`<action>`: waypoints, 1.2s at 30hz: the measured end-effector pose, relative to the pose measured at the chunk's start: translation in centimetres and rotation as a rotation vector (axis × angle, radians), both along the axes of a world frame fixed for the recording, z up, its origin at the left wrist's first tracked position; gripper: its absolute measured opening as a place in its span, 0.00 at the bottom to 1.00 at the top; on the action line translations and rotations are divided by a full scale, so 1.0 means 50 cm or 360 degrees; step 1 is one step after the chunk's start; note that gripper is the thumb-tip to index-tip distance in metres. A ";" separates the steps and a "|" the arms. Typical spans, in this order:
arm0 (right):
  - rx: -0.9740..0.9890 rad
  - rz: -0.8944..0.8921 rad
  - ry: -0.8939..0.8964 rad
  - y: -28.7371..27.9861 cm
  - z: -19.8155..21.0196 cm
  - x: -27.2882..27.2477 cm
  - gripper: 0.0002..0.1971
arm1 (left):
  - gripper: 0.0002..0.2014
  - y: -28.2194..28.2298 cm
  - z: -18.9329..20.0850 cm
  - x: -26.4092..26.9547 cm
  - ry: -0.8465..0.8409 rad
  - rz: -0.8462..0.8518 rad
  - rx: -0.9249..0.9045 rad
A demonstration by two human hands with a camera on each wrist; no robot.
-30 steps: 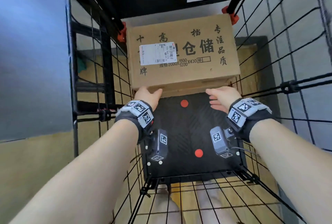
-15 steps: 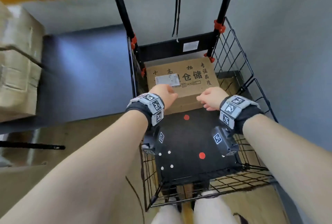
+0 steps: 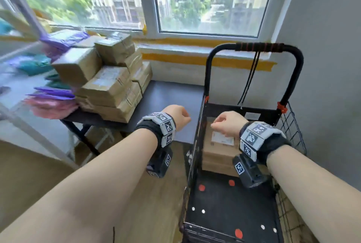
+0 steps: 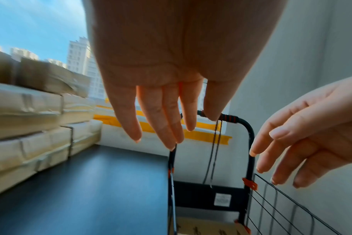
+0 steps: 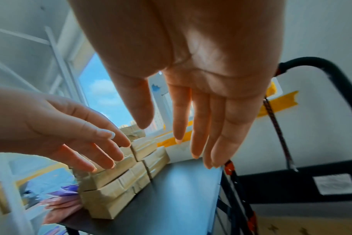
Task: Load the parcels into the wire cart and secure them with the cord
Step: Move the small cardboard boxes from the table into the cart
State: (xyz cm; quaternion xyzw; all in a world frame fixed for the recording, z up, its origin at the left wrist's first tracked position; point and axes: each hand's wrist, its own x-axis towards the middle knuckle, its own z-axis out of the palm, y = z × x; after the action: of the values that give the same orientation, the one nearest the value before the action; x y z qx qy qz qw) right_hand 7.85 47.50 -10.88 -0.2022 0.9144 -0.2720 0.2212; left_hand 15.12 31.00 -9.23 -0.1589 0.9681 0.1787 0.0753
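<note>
Both hands hang in the air with nothing in the grip: the left hand (image 3: 176, 115) over the gap between the dark surface (image 3: 170, 94) and the cart (image 3: 195, 145), the right hand (image 3: 227, 123) above the cart, fingers loose and apart in the wrist views. One box (image 3: 214, 157) lies at the cart's far end. More parcels (image 3: 109, 86) are stacked on the surface at left, and the cord (image 3: 251, 75) hangs from the cart's handle (image 3: 259, 46).
</note>
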 end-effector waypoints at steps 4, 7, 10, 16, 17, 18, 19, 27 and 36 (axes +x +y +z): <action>-0.0002 0.0184 0.0038 -0.076 0.051 0.051 0.16 | 0.17 -0.068 0.045 0.069 0.0046 0.0137 -0.0034; -0.0056 0.0272 -0.0014 -0.149 0.090 0.085 0.14 | 0.17 -0.134 0.070 0.116 0.0106 0.0265 -0.0025; -0.0102 0.0327 -0.0021 -0.237 0.123 0.107 0.09 | 0.16 -0.211 0.088 0.153 0.0168 0.0351 0.0001; -0.0157 0.0379 -0.0043 -0.470 0.130 0.158 0.13 | 0.15 -0.412 0.098 0.221 0.0231 0.0430 0.0025; -0.0157 0.0371 -0.0047 -0.511 0.125 0.167 0.12 | 0.15 -0.449 0.101 0.230 0.0239 0.0434 0.0026; -0.0161 0.0357 -0.0049 -0.549 0.119 0.175 0.09 | 0.15 -0.483 0.103 0.239 0.0253 0.0438 0.0038; -0.0166 0.0330 -0.0063 -0.583 0.114 0.182 0.08 | 0.14 -0.514 0.104 0.247 0.0262 0.0443 0.0052; -0.0137 0.0089 -0.0154 -0.751 0.059 0.171 0.21 | 0.19 -0.696 0.062 0.244 0.0214 0.0484 0.0134; -0.0291 -0.0258 -0.0291 -0.833 -0.002 0.058 0.35 | 0.30 -0.793 -0.008 0.162 0.0049 0.0653 0.0155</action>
State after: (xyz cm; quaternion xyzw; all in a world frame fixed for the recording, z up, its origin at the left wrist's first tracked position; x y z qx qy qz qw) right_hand 10.75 5.84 -10.96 -0.1214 0.8752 -0.3885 0.2615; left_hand 23.21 -8.64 -9.61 -0.3463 0.9066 0.2392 0.0302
